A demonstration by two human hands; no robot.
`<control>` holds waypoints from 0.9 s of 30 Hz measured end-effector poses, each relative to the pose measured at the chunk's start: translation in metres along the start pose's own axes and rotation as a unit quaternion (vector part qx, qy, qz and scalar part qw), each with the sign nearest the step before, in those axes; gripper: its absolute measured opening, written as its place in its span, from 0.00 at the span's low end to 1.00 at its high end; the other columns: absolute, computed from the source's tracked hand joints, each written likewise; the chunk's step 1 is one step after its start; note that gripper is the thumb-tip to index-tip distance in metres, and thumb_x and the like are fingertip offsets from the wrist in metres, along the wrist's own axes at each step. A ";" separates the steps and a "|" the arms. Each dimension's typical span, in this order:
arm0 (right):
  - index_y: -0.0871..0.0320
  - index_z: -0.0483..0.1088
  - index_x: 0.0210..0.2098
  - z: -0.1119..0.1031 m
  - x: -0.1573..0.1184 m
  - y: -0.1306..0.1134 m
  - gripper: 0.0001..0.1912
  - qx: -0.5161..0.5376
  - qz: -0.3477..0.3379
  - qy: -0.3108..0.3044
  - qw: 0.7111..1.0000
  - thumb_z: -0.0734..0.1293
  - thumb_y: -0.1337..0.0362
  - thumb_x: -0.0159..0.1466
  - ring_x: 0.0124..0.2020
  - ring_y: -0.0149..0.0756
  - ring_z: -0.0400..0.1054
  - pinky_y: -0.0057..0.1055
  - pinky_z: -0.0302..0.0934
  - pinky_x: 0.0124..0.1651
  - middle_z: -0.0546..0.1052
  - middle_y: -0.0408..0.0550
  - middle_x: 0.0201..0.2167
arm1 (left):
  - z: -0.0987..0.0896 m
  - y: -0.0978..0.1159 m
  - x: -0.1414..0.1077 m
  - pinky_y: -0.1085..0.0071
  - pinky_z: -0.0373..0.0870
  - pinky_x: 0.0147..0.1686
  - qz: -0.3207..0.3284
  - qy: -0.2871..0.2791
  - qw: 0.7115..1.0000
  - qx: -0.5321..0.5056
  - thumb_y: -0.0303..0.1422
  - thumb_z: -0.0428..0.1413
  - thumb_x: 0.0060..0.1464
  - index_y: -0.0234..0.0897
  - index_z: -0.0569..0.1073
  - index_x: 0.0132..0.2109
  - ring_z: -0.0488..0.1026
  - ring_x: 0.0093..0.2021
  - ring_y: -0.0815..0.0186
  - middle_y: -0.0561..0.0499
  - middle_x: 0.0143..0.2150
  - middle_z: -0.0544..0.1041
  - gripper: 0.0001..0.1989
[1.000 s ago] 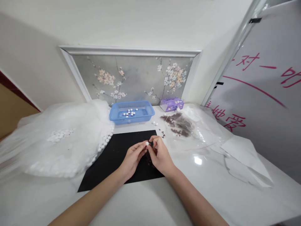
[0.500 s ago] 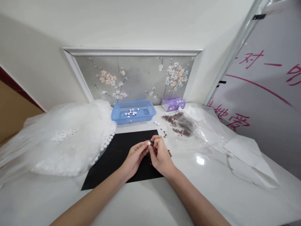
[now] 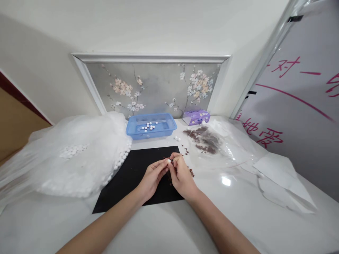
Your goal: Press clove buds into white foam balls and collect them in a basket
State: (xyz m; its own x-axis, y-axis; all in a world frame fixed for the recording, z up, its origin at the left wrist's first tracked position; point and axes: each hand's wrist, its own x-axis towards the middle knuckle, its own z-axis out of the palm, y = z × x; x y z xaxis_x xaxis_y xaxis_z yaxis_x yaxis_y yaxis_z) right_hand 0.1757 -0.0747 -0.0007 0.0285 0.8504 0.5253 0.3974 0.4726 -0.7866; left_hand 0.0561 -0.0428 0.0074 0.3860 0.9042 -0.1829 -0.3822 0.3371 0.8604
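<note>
Over the black mat (image 3: 127, 180), my left hand (image 3: 153, 176) pinches a small white ball (image 3: 169, 161) between thumb and fingertips. My right hand (image 3: 180, 174) is closed at the ball's right side, its fingertips on a tiny dark piece too small to make out clearly. Both hands' fingertips meet at the ball. Small brown pieces (image 3: 191, 173) lie beside and partly under my right hand, at the mat's right edge. More brown pieces (image 3: 186, 151) are scattered on the white table just beyond.
A blue basket (image 3: 164, 133) at the back holds several white balls. On the left lies a large clear bag (image 3: 74, 173) of white balls. A purple packet (image 3: 196, 117), a plastic bag with brown pieces (image 3: 206, 141) and white paper (image 3: 286, 180) are on the right.
The fingertips of my right hand have drawn closer against the white ball. The whole view has shifted slightly; the other things lie as before.
</note>
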 end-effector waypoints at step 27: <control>0.55 0.63 0.32 -0.030 0.005 0.007 0.08 -0.197 0.045 -0.203 0.958 0.64 0.72 0.54 0.25 0.29 0.61 0.27 0.53 0.28 0.67 0.42 0.31 | -0.005 -0.002 0.002 0.77 0.65 0.41 0.011 0.022 1.000 -0.011 0.32 0.63 0.45 0.36 0.78 0.38 0.69 0.33 0.74 0.52 0.31 0.76 0.11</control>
State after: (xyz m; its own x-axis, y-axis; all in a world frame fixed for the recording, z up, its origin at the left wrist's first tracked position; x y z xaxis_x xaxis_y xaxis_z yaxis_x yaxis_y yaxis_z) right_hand 0.2063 -0.0744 0.0065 -0.2483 0.9412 0.2290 0.7283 0.3373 -0.5965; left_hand 0.0542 -0.0402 0.0027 0.3398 0.9221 -0.1853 -0.4085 0.3222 0.8540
